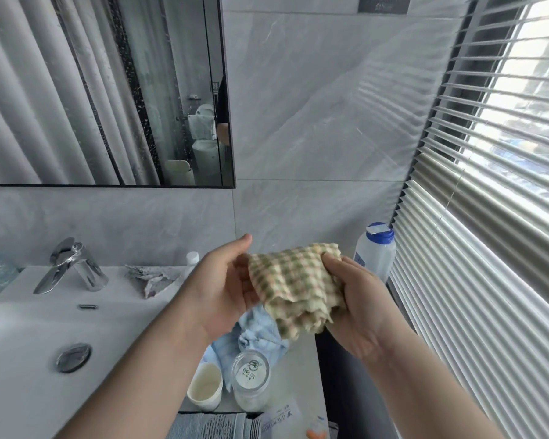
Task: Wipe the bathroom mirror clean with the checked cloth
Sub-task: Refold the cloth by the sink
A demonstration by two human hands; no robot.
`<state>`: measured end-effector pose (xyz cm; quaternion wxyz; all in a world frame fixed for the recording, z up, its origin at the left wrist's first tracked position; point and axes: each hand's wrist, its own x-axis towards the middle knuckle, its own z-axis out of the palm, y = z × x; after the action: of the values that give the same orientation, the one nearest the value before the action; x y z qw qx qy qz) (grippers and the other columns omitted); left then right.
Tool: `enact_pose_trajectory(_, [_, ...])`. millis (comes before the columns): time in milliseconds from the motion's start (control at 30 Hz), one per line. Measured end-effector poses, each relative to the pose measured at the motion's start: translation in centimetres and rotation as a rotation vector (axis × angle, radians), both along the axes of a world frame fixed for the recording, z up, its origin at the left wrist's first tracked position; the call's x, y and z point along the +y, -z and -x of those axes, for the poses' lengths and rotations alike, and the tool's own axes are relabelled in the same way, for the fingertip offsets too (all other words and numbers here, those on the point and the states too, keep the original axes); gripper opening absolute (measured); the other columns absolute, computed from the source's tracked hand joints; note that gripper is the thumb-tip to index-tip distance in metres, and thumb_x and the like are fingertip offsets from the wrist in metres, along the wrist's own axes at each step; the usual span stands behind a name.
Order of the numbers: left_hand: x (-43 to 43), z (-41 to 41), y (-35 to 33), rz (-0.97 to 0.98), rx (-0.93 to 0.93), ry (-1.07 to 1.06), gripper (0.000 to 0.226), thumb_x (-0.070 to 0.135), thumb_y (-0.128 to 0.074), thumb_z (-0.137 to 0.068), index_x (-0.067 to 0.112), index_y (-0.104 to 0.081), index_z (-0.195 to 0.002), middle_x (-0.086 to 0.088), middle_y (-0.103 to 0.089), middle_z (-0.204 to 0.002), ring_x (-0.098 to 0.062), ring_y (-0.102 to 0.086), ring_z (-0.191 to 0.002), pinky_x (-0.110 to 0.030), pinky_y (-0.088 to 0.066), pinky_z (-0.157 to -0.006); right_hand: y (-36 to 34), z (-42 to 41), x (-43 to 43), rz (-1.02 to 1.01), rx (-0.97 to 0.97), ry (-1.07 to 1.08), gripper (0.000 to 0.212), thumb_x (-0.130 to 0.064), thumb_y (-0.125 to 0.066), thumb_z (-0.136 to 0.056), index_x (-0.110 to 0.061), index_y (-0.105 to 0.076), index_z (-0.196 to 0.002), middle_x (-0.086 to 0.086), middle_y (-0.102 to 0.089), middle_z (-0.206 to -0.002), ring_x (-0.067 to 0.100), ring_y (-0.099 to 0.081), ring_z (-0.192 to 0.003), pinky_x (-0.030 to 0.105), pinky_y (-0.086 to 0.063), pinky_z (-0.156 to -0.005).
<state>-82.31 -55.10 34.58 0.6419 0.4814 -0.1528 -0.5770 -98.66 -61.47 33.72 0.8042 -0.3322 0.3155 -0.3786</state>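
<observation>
The checked cloth (295, 280) looks light, soft and floppy; the right hand (355, 305) pinches its 3 o'clock edge, the left hand (225, 289) cups 9 o'clock. Probably best wadded in one palm for the mirror (76, 90).

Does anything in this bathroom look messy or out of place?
Yes. The mirror is speckled with droplets and streaks. A crumpled grey wad lies on the basin ledge beside the tap. A blue cloth sits bunched on the counter.
</observation>
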Motion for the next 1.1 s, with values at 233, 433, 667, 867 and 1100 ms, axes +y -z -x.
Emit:
enact_pose_trajectory(233, [0.5,0.6,2.9,0.005,0.226,-0.167,0.024,0.024,-0.07,-0.077,0.006,-0.055,-0.08,-0.01,-0.06,-0.069,-0.021,-0.063,-0.064,-0.031,-0.057,-0.063,0.3,0.2,0.2,0.1,0.031,0.048,0.013,0.002,-0.049,-0.096,0.001,-0.06,-0.103,0.021,-0.073,-0.089,0.033,-0.072,-0.077,0.046,-0.058,-0.07])
enact_pose_trajectory(433, [0.9,1.2,2.8,-0.032,0.18,-0.042,0.026,0.024,-0.07,-0.077,0.001,-0.066,-0.09,-0.018,-0.066,-0.094,-0.033,-0.064,-0.086,-0.043,-0.051,-0.078,0.7,0.4,0.5,0.157,0.0,-0.013,0.025,0.009,-0.044,-0.093,0.003,-0.061,-0.11,0.026,-0.07,-0.104,0.039,-0.068,-0.094,0.061,-0.05,-0.093])
enact_pose_trajectory(667, [0.5,1.8,2.6,-0.068,0.09,0.004,0.043,0.024,-0.067,-0.076,0.0,-0.067,-0.112,-0.019,-0.066,-0.102,-0.034,-0.063,-0.091,-0.045,-0.05,-0.082,1.1,0.9,0.4,0.219,0.029,-0.013,0.03,0.011,-0.041,-0.091,0.006,-0.059,-0.114,0.033,-0.065,-0.114,0.043,-0.066,-0.099,0.061,-0.048,-0.096])
enact_pose_trajectory(867, [0.3,1.8,2.0,0.019,-0.172,-0.087,0.007,0.004,-0.061,-0.089,0.008,-0.057,-0.085,-0.007,-0.061,-0.059,-0.019,-0.055,-0.047,-0.031,-0.034,-0.054,1.9,0.6,0.2,0.391,0.174,0.047,0.033,0.016,-0.043,-0.088,-0.004,-0.066,-0.102,0.022,-0.073,-0.1,0.041,-0.07,-0.094,0.053,-0.058,-0.08])
enact_pose_trajectory(1100, [0.8,0.6,0.8,0.269,-0.839,-0.051,0.025,0.012,-0.069,-0.067,0.03,-0.068,-0.085,0.004,-0.071,-0.076,-0.01,-0.065,-0.074,-0.025,-0.051,-0.069,3.1,0.9,-0.7,0.456,0.264,0.149,0.04,-0.01,-0.057,-0.062,-0.017,-0.068,-0.1,0.001,-0.072,-0.098,0.021,-0.065,-0.095,0.033,-0.051,-0.085])
